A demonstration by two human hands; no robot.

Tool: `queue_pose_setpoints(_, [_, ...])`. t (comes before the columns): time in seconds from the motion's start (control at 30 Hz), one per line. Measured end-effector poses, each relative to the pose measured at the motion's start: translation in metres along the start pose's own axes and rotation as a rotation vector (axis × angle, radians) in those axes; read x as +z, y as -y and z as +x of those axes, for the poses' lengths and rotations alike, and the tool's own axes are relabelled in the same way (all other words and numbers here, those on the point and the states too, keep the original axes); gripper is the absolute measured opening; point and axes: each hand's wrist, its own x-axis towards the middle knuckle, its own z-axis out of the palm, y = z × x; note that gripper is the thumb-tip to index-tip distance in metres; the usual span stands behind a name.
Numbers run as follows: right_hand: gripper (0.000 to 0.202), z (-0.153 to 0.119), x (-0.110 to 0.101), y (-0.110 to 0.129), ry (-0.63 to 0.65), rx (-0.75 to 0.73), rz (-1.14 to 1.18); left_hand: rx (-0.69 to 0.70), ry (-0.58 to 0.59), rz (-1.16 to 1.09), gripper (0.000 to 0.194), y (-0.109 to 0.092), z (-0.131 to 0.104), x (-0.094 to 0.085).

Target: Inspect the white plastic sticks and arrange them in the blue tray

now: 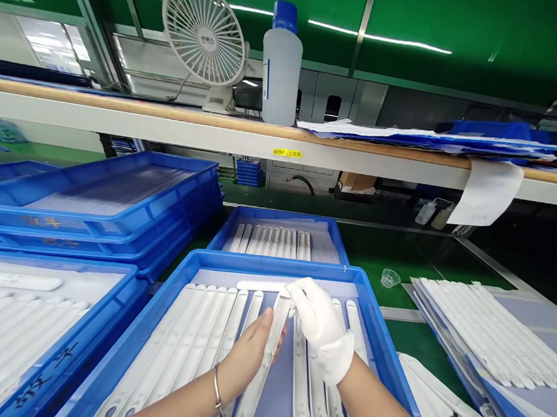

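Blue rectangular plastic tray: lay beneath the fingers. Long white plastic-looking strip: ran between thumb and fingers of bare left hand, curled snugly around it. White-gloved right hand: fingertips bunched at strip's far end, grip unclear.

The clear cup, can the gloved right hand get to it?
Probably yes: the right hand is busy at a white strip, but only the blue tray's rim seems between it and the clear cup.
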Motion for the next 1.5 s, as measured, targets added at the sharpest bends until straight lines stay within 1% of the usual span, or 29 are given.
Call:
queue_pose_setpoints(0.07, [0.023,-0.001,-0.002,0.002,0.007,-0.002,0.05,-0.016,0.004,-0.043,0.062,0.0,0.001,-0.001])
queue_pose_setpoints(0.2, [0.023,-0.003,0.003,0.0,-0.003,0.087,0.081,-0.002,0.02,-0.072,0.06,0.001,0.002,0.0])
queue_pose_setpoints(0.23, [0.022,-0.004,0.005,-0.002,0.016,0.11,0.089,0.006,0.019,-0.059,0.059,0.001,0.002,0.001])
queue_pose_setpoints(0.3, [0.02,-0.004,0.008,-0.007,0.098,0.137,0.136,0.023,0.023,-0.032,0.057,0.001,0.001,0.001])
queue_pose_setpoints(0.37, [0.021,-0.002,0.004,-0.013,0.148,0.143,0.233,-0.007,0.065,-0.046,0.057,-0.001,0.0,0.0])
queue_pose_setpoints(0.43, [0.022,0.001,-0.005,-0.02,0.096,0.131,0.335,-0.092,0.171,-0.107,0.056,-0.004,-0.001,-0.001])
queue_pose_setpoints(0.53, [0.029,0.009,-0.024,-0.035,-0.066,0.12,0.487,-0.211,0.364,-0.203,0.045,-0.008,-0.003,-0.002])
queue_pose_setpoints(0.57, [0.031,0.011,-0.028,-0.04,-0.099,0.126,0.54,-0.229,0.394,-0.234,0.042,-0.01,-0.003,-0.002])
queue_pose_setpoints(0.6, [0.033,0.012,-0.031,-0.045,-0.123,0.14,0.586,-0.241,0.397,-0.264,0.041,-0.01,-0.004,-0.002])
queue_pose_setpoints(0.67, [0.036,0.013,-0.033,-0.053,-0.15,0.185,0.63,-0.234,0.344,-0.32,0.038,-0.011,-0.003,-0.004])
queue_pose_setpoints(0.73, [0.037,0.012,-0.029,-0.057,-0.145,0.263,0.635,-0.197,0.287,-0.343,0.035,-0.01,-0.002,-0.006])
queue_pose_setpoints(0.83, [0.038,0.008,-0.022,-0.059,-0.049,0.392,0.622,-0.156,0.259,-0.316,0.034,-0.007,0.002,-0.01])
queue_pose_setpoints(0.9, [0.037,0.007,-0.019,-0.06,0.03,0.425,0.562,-0.154,0.24,-0.283,0.033,-0.004,0.005,-0.012])
queue_pose_setpoints(1.03, [0.034,0.005,-0.017,-0.064,0.085,0.444,0.435,-0.151,0.196,-0.26,0.028,0.0,0.009,-0.015])
queue_pose_setpoints(1.23, [0.033,0.004,-0.017,-0.063,0.109,0.434,0.364,-0.147,0.184,-0.211,0.026,0.0,0.011,-0.018])
queue_pose_setpoints(1.3, [0.033,0.004,-0.018,-0.063,0.103,0.436,0.341,-0.147,0.149,-0.117,0.028,0.002,0.011,-0.02])
queue_pose_setpoints(1.4, [0.034,0.005,-0.021,-0.067,0.096,0.434,0.342,-0.174,0.095,0.094,0.031,0.009,0.011,-0.023])
queue_pose_setpoints(1.5, [0.036,0.006,-0.023,-0.072,0.097,0.434,0.365,-0.251,0.101,0.199,0.033,0.021,0.012,-0.021])
